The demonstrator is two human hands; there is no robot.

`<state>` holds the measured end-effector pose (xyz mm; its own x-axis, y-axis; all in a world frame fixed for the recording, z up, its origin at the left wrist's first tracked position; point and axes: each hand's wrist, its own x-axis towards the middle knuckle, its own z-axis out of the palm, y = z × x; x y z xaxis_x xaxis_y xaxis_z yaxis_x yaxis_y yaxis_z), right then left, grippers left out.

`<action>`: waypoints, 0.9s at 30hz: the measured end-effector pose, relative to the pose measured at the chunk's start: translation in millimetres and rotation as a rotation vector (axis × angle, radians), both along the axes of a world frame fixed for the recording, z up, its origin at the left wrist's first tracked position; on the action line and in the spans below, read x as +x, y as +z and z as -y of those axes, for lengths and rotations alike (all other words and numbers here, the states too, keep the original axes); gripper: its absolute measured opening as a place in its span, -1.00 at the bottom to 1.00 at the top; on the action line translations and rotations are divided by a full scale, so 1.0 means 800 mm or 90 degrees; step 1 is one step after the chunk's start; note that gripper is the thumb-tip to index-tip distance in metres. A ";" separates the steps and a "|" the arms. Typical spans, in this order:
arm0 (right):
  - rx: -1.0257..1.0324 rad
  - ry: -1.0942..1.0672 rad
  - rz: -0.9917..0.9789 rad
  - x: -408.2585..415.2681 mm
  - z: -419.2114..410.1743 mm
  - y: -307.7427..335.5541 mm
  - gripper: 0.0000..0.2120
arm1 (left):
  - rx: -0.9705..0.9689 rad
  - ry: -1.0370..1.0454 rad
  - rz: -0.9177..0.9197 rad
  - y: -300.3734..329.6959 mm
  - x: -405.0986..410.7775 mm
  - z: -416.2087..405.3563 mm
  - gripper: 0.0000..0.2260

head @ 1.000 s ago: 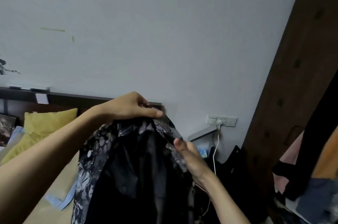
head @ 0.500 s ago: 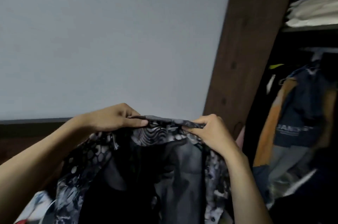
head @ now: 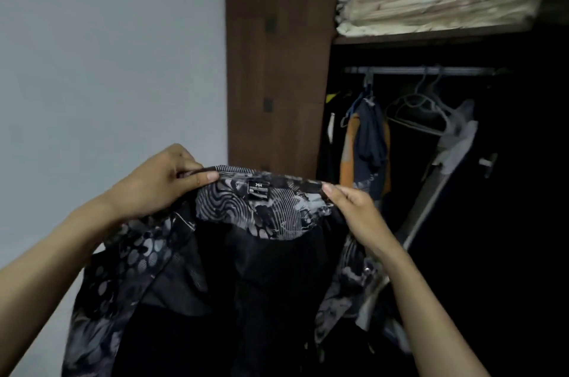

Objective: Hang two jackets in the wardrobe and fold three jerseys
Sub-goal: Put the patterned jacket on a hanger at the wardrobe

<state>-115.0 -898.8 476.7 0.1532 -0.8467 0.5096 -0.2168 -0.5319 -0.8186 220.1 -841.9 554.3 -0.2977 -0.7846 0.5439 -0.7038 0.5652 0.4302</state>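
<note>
A jacket (head: 246, 253) hangs in the foreground, held up by its collar between 2 hands. The left hand (head: 160, 182) pinches the collar's left end; the right hand (head: 354, 210) pinches its right end. A label (head: 258, 190) sits on the inside of the collar, between the hands. Behind the jacket to the left is a wall (head: 107, 53). To the right of the wall stands the wardrobe's side panel (head: 277, 53), and right of that the open wardrobe. Inside, folded linens (head: 431, 4) lie on a shelf (head: 431, 36) at the top. Below the shelf runs a rail (head: 425, 70), with hangers (head: 421, 108) and a hung garment (head: 366, 145) on it, behind the right hand.
</note>
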 end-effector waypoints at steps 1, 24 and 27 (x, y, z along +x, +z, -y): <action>-0.012 -0.021 0.005 -0.011 0.003 0.009 -0.45 | -0.017 0.008 -0.037 -0.005 -0.006 0.022 -0.37; -0.012 -0.322 -0.117 -0.305 0.323 0.065 -0.21 | 0.101 -0.259 -0.189 0.046 -0.330 0.431 -0.66; -0.028 -0.344 -0.135 -0.319 0.331 0.085 -0.27 | 0.074 -0.277 -0.132 0.073 -0.359 0.464 -0.67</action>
